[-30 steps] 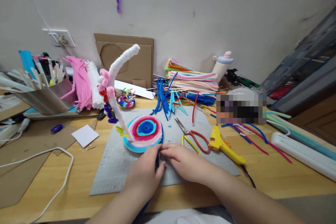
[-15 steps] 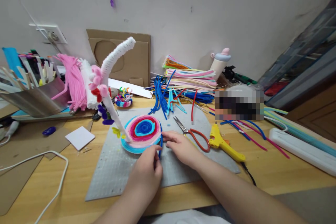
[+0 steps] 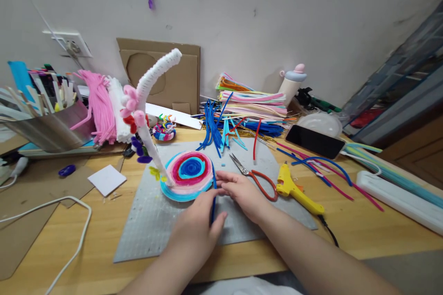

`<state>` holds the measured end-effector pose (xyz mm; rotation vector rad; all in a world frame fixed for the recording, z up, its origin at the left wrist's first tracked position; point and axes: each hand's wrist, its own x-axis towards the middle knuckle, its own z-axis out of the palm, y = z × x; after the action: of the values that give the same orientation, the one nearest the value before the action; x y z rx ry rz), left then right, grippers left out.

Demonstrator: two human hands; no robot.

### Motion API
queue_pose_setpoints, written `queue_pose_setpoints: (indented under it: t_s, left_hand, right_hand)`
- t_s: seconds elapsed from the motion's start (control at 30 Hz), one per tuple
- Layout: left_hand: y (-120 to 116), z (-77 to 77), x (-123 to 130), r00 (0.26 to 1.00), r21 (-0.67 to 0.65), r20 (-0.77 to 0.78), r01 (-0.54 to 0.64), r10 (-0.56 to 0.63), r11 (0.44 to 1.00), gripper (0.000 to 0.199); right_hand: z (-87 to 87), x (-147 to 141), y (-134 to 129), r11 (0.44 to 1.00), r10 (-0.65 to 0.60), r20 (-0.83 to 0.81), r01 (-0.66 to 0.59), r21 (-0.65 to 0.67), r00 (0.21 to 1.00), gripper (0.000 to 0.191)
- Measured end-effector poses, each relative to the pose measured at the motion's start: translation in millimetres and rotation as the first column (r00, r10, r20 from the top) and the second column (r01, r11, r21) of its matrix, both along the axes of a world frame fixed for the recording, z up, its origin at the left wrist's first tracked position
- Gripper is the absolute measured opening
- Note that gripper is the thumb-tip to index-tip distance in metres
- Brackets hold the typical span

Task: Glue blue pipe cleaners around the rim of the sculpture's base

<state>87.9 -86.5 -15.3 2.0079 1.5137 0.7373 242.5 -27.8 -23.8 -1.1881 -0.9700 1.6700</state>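
A round disc (image 3: 204, 164) covered in coiled pink, red, light blue and dark blue pipe cleaners lies on the grey cutting mat (image 3: 145, 230). From its left side rises a white fuzzy stem (image 3: 148, 138) with small coloured flowers. Along the disc's right edge runs a dark blue pipe cleaner (image 3: 213, 208). My left hand (image 3: 197, 216) bends round this strip, its thumb spread from the forefinger and the strip showing in the gap. My right hand (image 3: 242, 191) has its bent fingertips against the strip by the disc's rim. The two hands' fingertips meet there.
Red-handled scissors (image 3: 261, 182) lie right of my hands, beside a yellow glue gun (image 3: 294, 189). A phone (image 3: 314, 142) lies farther right, near loose pipe cleaners. Bundles of pipe cleaners (image 3: 252, 101) line the wall. A metal holder (image 3: 48, 129) stands at left.
My left thumb has come away from the forefinger, leaving a wider gap round the blue strip. My right hand has shifted slightly. The disc stays on the mat.
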Motion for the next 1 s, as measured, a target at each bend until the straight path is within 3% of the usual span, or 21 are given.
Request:
queue_pose_setpoints:
  t_s: [0.1, 0.17, 0.23, 0.37, 0.6, 0.73, 0.83, 1.0]
  left_hand:
    - [0, -5.1, -21, 0.962, 0.116, 0.043, -0.274, 0.271, 0.955, 0.027]
    - [5, -13.2, -43, 0.896, 0.180, 0.082, -0.444, 0.436, 0.878, 0.041]
    - [12, -22.0, -62, 0.840, 0.198, 0.099, -0.542, 0.533, 0.817, 0.063]
    - [23, -29.6, -81, 0.868, 0.098, 0.039, -0.496, 0.495, 0.863, 0.081]
    - [21, -16.9, -80, 0.907, -0.004, 0.037, -0.419, 0.419, 0.908, 0.084]
    - [-3, -4.7, -89, 0.906, -0.037, 0.087, -0.413, 0.415, 0.910, 0.095]
    - [-30, 11.0, -94, 0.943, -0.141, 0.059, -0.318, 0.329, 0.937, 0.101]
    - [-61, 37.1, -93, 0.980, -0.176, 0.044, -0.185, 0.195, 0.967, 0.090]
  right_hand:
    - [-0.3, -1, 4, 1.000, -0.020, -0.025, 0.020, 0.002, 0.999, 0.069]
    - [-0.7, -3, 9, 0.999, -0.032, -0.056, 0.032, -0.001, 0.998, 0.086]
    - [-1.0, -7, 15, 0.999, -0.037, -0.089, 0.037, -0.004, 0.995, 0.099]
    - [0.0, -16, 25, 1.000, -0.018, -0.140, 0.018, -0.001, 0.990, 0.110]
    - [9.1, -14, 7, 1.000, 0.009, -0.156, -0.011, -0.008, 0.988, 0.102]
    - [17.4, 3, -23, 1.000, 0.010, -0.132, -0.008, 0.018, 0.991, 0.083]
    - [24.9, 16, -52, 0.993, 0.070, -0.033, -0.066, 0.103, 0.997, 0.065]
    - [33.2, 29, -93, 0.951, 0.130, 0.179, -0.174, 0.256, 0.975, 0.044]
